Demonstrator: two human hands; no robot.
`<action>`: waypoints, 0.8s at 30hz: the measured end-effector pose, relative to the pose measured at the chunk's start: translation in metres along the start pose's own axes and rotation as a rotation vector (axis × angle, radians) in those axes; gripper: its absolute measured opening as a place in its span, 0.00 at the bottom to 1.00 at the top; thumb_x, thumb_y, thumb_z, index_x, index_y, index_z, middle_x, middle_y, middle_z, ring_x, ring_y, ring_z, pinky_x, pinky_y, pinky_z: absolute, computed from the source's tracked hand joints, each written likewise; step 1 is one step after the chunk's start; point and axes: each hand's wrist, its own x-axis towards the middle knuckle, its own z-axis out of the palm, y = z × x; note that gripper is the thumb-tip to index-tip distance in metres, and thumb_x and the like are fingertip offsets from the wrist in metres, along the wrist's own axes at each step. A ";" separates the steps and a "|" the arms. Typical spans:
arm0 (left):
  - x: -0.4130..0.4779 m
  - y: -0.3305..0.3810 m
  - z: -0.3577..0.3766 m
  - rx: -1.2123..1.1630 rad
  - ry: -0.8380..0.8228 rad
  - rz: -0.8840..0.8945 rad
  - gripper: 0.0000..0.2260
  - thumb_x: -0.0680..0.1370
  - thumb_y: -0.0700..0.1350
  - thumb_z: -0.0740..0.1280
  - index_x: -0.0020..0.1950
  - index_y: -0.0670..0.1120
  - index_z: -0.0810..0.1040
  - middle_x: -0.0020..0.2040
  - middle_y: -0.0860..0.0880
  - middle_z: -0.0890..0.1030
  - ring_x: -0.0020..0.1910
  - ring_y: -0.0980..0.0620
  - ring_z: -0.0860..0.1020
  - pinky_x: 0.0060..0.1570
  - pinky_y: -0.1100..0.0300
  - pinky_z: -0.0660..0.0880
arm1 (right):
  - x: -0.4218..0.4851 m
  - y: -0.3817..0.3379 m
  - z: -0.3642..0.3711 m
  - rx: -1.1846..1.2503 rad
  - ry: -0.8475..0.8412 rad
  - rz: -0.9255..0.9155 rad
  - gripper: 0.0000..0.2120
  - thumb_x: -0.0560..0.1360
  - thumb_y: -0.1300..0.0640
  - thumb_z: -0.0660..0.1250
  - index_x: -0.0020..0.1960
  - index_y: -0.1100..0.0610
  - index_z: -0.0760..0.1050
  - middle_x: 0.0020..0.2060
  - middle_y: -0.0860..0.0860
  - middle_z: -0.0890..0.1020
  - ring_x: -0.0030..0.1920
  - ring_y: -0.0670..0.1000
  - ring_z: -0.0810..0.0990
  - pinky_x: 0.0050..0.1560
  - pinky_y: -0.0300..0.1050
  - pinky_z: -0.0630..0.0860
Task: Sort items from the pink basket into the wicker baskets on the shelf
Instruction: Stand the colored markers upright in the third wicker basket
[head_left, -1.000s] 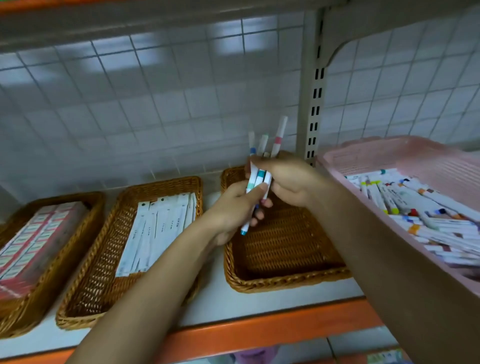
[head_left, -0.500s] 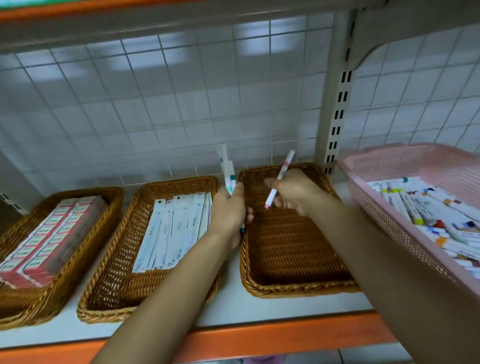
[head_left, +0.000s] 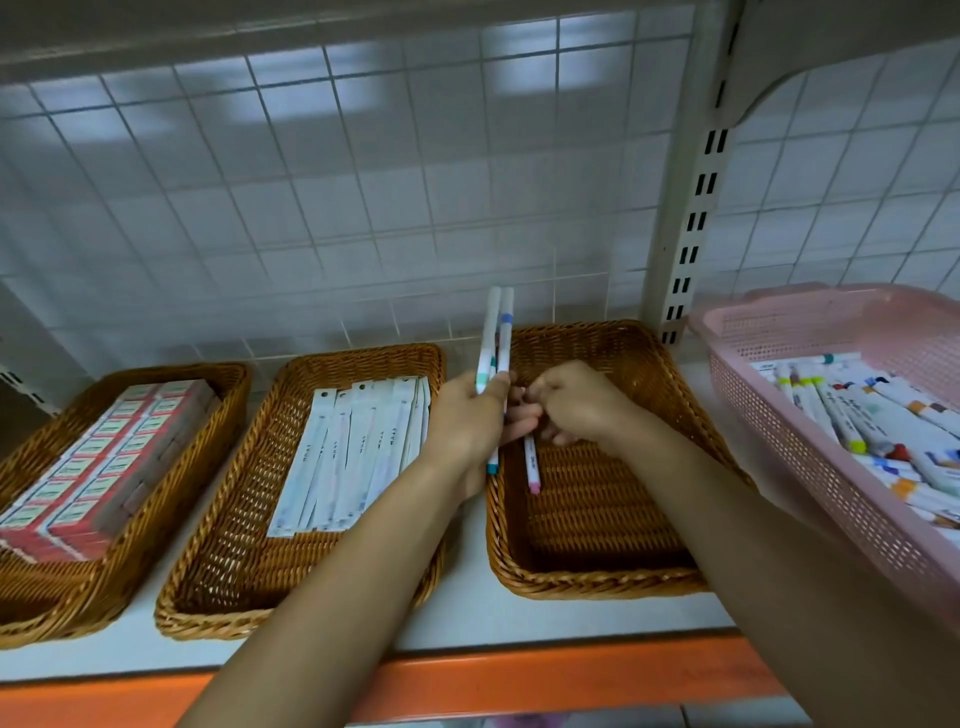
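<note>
Lowered since before, the pink-ended pen (head_left: 531, 465) dips into the right wicker basket (head_left: 597, 582). Red boxes (head_left: 104, 457) and flat packets (head_left: 353, 447) lie sorted by kind. The left hand (head_left: 467, 426) grasps the spare pens (head_left: 488, 332) upright, in reserve. The right hand (head_left: 582, 410), fingers curled, pinches the pink one to lay it down. The pink basket (head_left: 810, 332) holds more markers alongside.

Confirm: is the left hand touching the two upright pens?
Touching. The head view shows the left hand gripping both pens, its thumb pressed across their barrels.
</note>
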 end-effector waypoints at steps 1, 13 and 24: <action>0.001 0.000 -0.001 -0.003 -0.008 -0.012 0.08 0.82 0.42 0.58 0.53 0.40 0.75 0.37 0.46 0.81 0.34 0.53 0.82 0.38 0.61 0.81 | -0.002 -0.002 -0.003 0.107 0.037 -0.032 0.11 0.80 0.61 0.56 0.54 0.58 0.77 0.46 0.55 0.81 0.43 0.52 0.81 0.37 0.41 0.77; 0.001 0.004 -0.002 0.063 -0.089 -0.055 0.10 0.82 0.43 0.58 0.53 0.40 0.77 0.38 0.43 0.83 0.34 0.52 0.83 0.36 0.63 0.81 | -0.006 -0.006 -0.012 0.658 -0.035 0.014 0.05 0.78 0.60 0.63 0.48 0.58 0.77 0.42 0.53 0.83 0.41 0.48 0.81 0.38 0.39 0.76; 0.004 0.005 0.001 0.226 0.045 -0.046 0.06 0.84 0.46 0.54 0.51 0.47 0.68 0.21 0.51 0.75 0.17 0.59 0.69 0.18 0.68 0.64 | 0.007 0.011 0.001 -0.021 -0.018 0.222 0.08 0.74 0.60 0.69 0.51 0.62 0.75 0.42 0.58 0.82 0.34 0.50 0.82 0.31 0.40 0.79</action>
